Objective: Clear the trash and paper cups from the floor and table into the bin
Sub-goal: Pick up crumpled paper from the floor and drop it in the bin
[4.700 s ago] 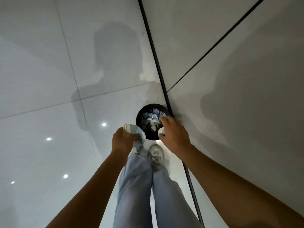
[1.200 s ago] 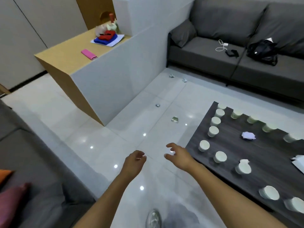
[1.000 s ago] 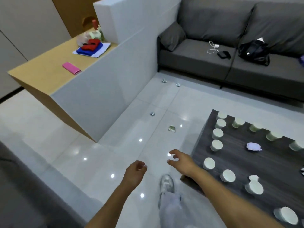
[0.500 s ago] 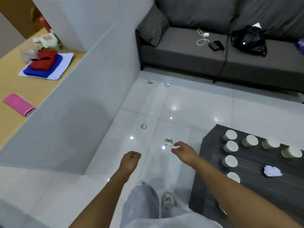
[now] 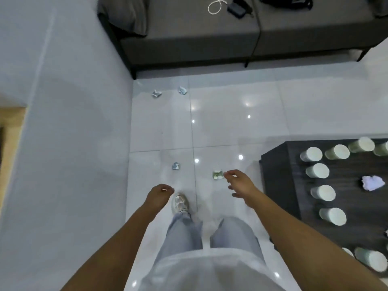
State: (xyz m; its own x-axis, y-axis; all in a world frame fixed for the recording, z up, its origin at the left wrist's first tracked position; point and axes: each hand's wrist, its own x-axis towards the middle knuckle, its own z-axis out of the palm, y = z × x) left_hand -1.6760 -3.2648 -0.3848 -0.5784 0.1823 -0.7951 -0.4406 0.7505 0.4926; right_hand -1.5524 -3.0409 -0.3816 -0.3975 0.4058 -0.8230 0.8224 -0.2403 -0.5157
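A: What are the hands doing?

B: The right hand (image 5: 239,182) is reaching out over the white tiled floor (image 5: 231,127) with fingers spread and loose, holding nothing. Its fingertips are hovering just beside a crumpled greenish scrap (image 5: 217,175). The left hand (image 5: 159,195) is hanging with fingers loosely curled, also holding nothing, above a white sneaker (image 5: 179,203).

A: Where is the rest of the trash lying?

B: A small bluish wad (image 5: 176,166) is sitting on the floor left of the greenish scrap. 2 more crumpled pieces (image 5: 156,93) (image 5: 182,90) are lying farther off, near the foot of the grey sofa (image 5: 210,38). On the dark table (image 5: 277,179) at the right, paper cups (image 5: 317,170) are standing upside down in rows, and a white crumpled paper ball (image 5: 373,182) is resting among them.

A: Is the bin showing?

B: I cannot tell where it is standing.
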